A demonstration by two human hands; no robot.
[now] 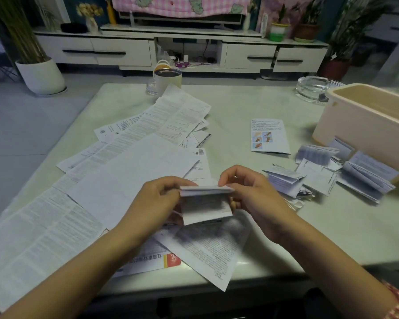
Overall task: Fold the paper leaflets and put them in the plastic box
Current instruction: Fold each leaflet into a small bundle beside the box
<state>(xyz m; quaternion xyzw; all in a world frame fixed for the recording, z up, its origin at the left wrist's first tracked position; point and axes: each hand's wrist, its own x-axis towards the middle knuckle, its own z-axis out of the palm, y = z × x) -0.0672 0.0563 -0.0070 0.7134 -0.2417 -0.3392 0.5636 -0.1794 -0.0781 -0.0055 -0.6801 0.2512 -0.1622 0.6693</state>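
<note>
Held leaflet (206, 203): a small, partly folded sheet raised just above the bench, near the front edge at centre. Its thick folded edge runs along the top, and a printed flap hangs down toward the camera.
Left hand (157, 199): fingers (174, 181) curled over the top-left end of that sheet, pinching it.
Right hand (249, 194): fingers (227, 177) bent and closed on the top-right corner of the same sheet, pinching the folded edge. The lower fingers are tucked behind the flap.
Plastic box (364, 120): cream, open-topped, standing on the far-right part of the bench, well apart from both hands. Its contents cannot be told from this angle.
Folded leaflets (320, 173): a loose heap of concertina-folded sheets lying on the bench just beside the near wall of the box, to the right of the right hand.
Flat leaflets (134, 171): many unfolded printed sheets overlapping across the left and centre of the bench, some lying under the forearms.
Picture leaflet (269, 137): a single sheet with small coloured illustrations, lying alone between the flat sheets and the box.
Bench (239, 104): pale, marble-patterned top.
Cup (167, 80): white, at the far edge, just behind the farthest flat sheet.
Ashtray (312, 88): clear glass, far right, behind the box.
Bracelet (398, 300): pink beads on the right wrist.
</note>
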